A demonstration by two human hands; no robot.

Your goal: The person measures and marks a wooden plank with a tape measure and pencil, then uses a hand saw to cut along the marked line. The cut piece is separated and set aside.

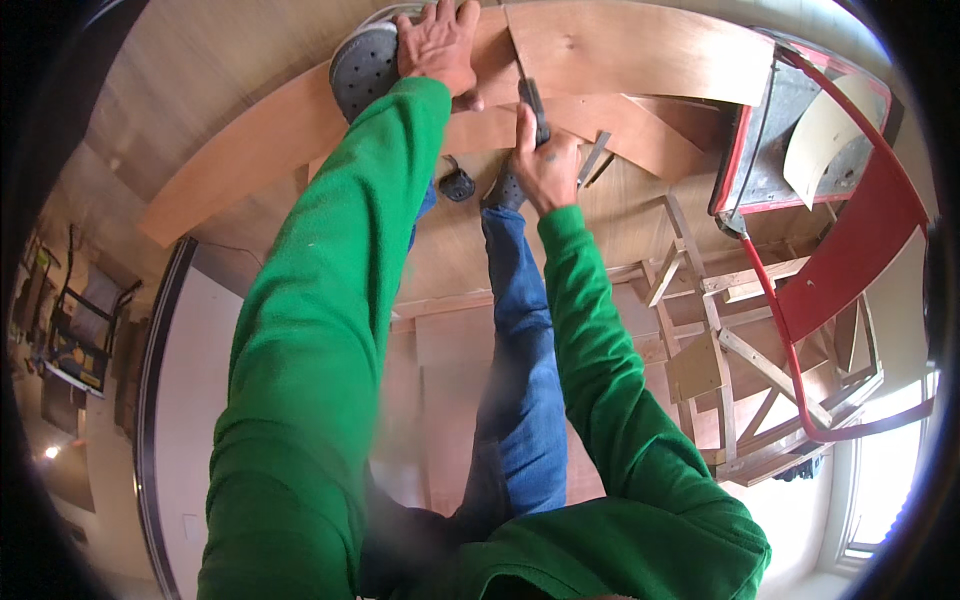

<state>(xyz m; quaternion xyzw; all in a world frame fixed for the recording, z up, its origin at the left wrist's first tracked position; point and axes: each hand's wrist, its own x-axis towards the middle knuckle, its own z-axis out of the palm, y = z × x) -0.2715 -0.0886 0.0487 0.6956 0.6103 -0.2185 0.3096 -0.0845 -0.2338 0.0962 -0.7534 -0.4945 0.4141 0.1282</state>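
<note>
A long, light-brown wooden board (640, 45) stretches across the far side. My left hand (437, 48) lies on it with the fingers spread, beside a grey clog (364, 72) that presses on the board. My right hand (546, 165) is wrapped round the dark handle of a handsaw (532, 108), thumb along the top. Its thin blade runs away from me across the board, along a dark line. The far end of the blade leaves the top of the picture. My other foot, in a dark clog (505, 190), stands just left of my right hand.
A small black object (457, 183) lies on the wooden floor, its kind unclear. Flat strips (594, 158) lie right of my right hand. A red-framed chair (850, 265) and a wooden frame (735, 350) stand at the right. Another wooden piece (250, 150) extends left.
</note>
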